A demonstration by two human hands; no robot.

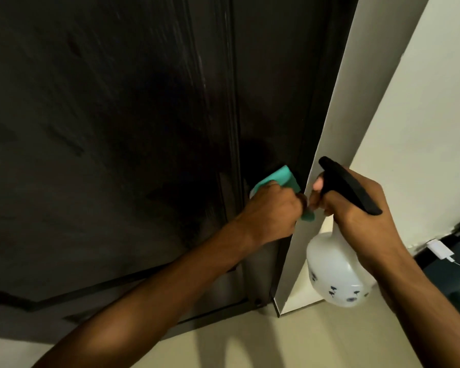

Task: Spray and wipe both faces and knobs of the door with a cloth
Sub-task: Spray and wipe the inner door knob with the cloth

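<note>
The dark brown wooden door (117,128) fills the left and middle of the view, and its right edge meets a white painted door frame (337,155). One turquoise soft cloth (97,179) is pressed against the door near this right edge, at the height where the hands are. The left hand (271,211) grips the cloth with curled fingers; the cloth comes out above the knuckles and a small corner of it shows below the hand. Something pale and rounded shows just at the left of the cloth, but I cannot tell if it is a knob.

The right hand (367,208) is just beside the left hand, on the other side of the frame edge, and the two hands are almost touching. It is clamped on the neck of one translucent white plastic spray bottle (335,274), which has a black trigger head (351,187) and small dark flower prints on its round body. The bottle hangs under the hand, in front of the frame.

At the right is a cream wall (422,102), and low on it one white plug with a thin cable (440,249). Below is a beige floor (250,346).
</note>
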